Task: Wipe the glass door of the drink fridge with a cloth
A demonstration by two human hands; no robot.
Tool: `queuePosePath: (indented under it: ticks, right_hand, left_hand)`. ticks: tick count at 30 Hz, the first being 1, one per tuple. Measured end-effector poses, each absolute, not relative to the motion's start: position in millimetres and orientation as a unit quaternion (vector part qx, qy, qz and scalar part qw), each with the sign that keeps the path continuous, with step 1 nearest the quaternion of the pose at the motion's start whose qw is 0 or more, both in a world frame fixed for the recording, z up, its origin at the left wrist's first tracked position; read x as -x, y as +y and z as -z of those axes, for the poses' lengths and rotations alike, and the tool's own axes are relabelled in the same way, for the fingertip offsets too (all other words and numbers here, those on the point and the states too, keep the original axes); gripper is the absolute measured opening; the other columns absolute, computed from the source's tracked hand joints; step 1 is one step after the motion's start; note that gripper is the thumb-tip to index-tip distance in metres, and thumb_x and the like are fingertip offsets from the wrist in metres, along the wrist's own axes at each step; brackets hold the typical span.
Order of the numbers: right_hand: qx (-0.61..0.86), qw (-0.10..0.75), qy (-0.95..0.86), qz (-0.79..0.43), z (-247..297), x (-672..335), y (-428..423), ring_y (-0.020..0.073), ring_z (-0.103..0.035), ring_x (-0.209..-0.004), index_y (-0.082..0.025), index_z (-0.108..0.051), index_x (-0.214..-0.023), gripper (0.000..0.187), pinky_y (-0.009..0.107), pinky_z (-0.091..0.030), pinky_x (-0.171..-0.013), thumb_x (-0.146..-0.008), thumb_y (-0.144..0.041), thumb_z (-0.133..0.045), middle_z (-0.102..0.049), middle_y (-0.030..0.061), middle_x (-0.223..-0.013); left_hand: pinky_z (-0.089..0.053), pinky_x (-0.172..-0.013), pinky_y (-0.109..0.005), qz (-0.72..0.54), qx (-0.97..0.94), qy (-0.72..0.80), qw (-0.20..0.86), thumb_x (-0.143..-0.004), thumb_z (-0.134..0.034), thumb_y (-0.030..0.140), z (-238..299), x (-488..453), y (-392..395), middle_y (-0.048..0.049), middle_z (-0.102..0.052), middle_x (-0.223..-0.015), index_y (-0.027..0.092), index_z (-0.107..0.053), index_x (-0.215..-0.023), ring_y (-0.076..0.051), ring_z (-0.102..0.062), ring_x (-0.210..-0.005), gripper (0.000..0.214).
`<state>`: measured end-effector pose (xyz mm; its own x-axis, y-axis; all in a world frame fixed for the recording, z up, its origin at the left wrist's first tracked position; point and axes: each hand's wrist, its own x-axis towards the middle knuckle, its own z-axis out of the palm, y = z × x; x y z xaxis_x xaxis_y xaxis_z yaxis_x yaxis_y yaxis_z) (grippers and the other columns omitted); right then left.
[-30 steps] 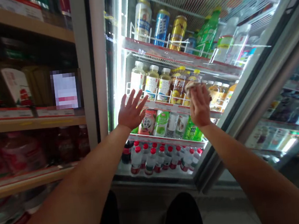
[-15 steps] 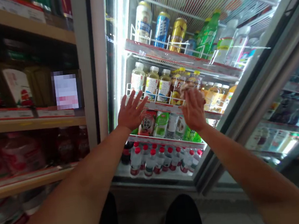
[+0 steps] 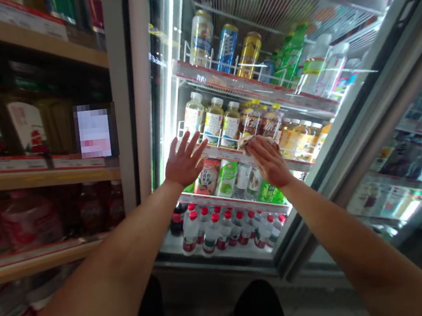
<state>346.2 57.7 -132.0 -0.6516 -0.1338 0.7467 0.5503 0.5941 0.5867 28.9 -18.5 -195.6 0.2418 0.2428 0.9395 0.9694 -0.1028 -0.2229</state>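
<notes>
A glass-fronted drinks fridge stands before me. My left hand point(image 3: 185, 161) lies flat against the glass door point(image 3: 218, 84) with its fingers spread, level with the pale-labelled bottles point(image 3: 213, 121). Pressed to the same pane, my right hand point(image 3: 269, 161) holds a crumpled light-coloured cloth point(image 3: 246, 142) under its fingers. Behind the cloth are brown tea bottles point(image 3: 251, 118) with yellow caps. Part of the cloth is hidden beneath the hand.
Cans point(image 3: 227, 48) and green bottles point(image 3: 292, 54) stand on an upper fridge shelf, red-capped bottles point(image 3: 211, 232) at the bottom. A metal door frame point(image 3: 332, 165) runs along the right. Wooden shelves point(image 3: 47, 176) with large bottles are on the left.
My right hand has slid left and slightly down over the glass with the cloth, its fingers now tilted leftward. My left hand has stayed in place.
</notes>
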Motion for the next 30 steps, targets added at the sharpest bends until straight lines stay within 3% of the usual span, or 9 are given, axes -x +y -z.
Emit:
queuePosePath:
  ticks: [3,8,10,15,17,22,24,27,30]
  right_hand:
    - [0.133,0.388,-0.803,0.432,113,-355,60,0.0216,-0.038,-0.15,-0.027,-0.046,-0.152,0.048,0.046,-0.034,-0.125,-0.106,-0.02,-0.039,-0.053,0.0039,-0.152]
    - [0.227,0.574,-0.674,0.405,83,-357,73,0.0295,-0.03,-0.153,-0.022,-0.03,-0.16,0.054,0.058,-0.03,-0.124,-0.107,-0.027,-0.034,-0.039,0.0097,-0.161]
    - [0.23,0.549,-0.695,0.404,104,-353,68,0.0307,-0.026,-0.154,-0.023,-0.024,-0.162,0.058,0.059,-0.028,-0.124,-0.106,-0.029,-0.037,-0.036,0.01,-0.163]
    - [0.137,0.328,-0.839,0.412,141,-352,54,0.0205,-0.031,-0.153,-0.03,-0.031,-0.16,0.061,0.045,-0.028,-0.127,-0.102,-0.013,-0.038,-0.047,0.0022,-0.157]
    - [0.135,0.345,-0.829,0.419,124,-355,56,0.0207,-0.032,-0.153,-0.029,-0.033,-0.159,0.058,0.045,-0.027,-0.127,-0.103,-0.014,-0.037,-0.046,0.0024,-0.157]
    - [0.221,0.513,-0.728,0.397,101,-347,63,0.0281,-0.024,-0.155,-0.026,-0.022,-0.162,0.059,0.056,-0.027,-0.126,-0.105,-0.019,-0.032,-0.036,0.0058,-0.163]
    - [0.187,0.48,-0.756,0.403,118,-342,60,0.0268,-0.025,-0.155,-0.028,-0.017,-0.163,0.062,0.053,-0.028,-0.127,-0.104,-0.017,-0.033,-0.038,0.0049,-0.162]
    - [0.1,0.363,-0.828,0.416,137,-338,54,0.0209,-0.033,-0.152,-0.033,-0.019,-0.162,0.064,0.045,-0.029,-0.127,-0.103,-0.013,-0.035,-0.046,0.0006,-0.157]
    - [0.131,0.418,-0.812,0.386,115,-336,58,0.022,-0.035,-0.151,-0.033,-0.029,-0.16,0.058,0.047,-0.029,-0.127,-0.105,-0.017,-0.035,-0.046,0.0003,-0.157]
  left_hand:
    - [-0.008,-0.127,-0.052,0.392,0.633,-0.467,0.476,-0.104,-0.046,0.04,196,-29,-18,-0.0049,-0.027,-0.165,0.029,-0.034,-0.159,-0.028,-0.013,-0.155,0.058]
    - [-0.008,-0.127,-0.052,0.389,0.629,-0.464,0.487,-0.104,-0.046,0.037,195,-29,-19,-0.0056,-0.026,-0.165,0.028,-0.034,-0.159,-0.027,-0.013,-0.155,0.057]
    - [-0.008,-0.127,-0.052,0.391,0.632,-0.46,0.485,-0.104,-0.046,0.037,195,-29,-19,-0.0056,-0.025,-0.165,0.028,-0.033,-0.159,-0.028,-0.013,-0.155,0.058]
    - [-0.007,-0.127,-0.052,0.397,0.64,-0.466,0.466,-0.103,-0.046,0.038,195,-29,-19,-0.0044,-0.027,-0.165,0.031,-0.031,-0.16,-0.028,-0.014,-0.155,0.059]
    - [-0.007,-0.127,-0.052,0.397,0.636,-0.469,0.467,-0.104,-0.047,0.038,195,-29,-18,-0.0042,-0.027,-0.165,0.031,-0.032,-0.16,-0.028,-0.014,-0.155,0.059]
    - [-0.008,-0.127,-0.051,0.404,0.636,-0.457,0.473,-0.104,-0.047,0.037,196,-28,-18,-0.0046,-0.026,-0.165,0.03,-0.033,-0.16,-0.028,-0.015,-0.155,0.058]
    - [-0.008,-0.127,-0.052,0.404,0.636,-0.454,0.475,-0.103,-0.048,0.037,196,-28,-17,-0.0053,-0.027,-0.165,0.029,-0.033,-0.159,-0.029,-0.015,-0.155,0.058]
    - [-0.008,-0.127,-0.051,0.403,0.633,-0.458,0.476,-0.103,-0.047,0.037,196,-28,-17,-0.006,-0.028,-0.164,0.028,-0.037,-0.158,-0.029,-0.015,-0.155,0.056]
    - [-0.008,-0.127,-0.051,0.398,0.632,-0.464,0.476,-0.104,-0.046,0.038,196,-28,-17,-0.0059,-0.029,-0.164,0.027,-0.039,-0.157,-0.028,-0.015,-0.155,0.055]
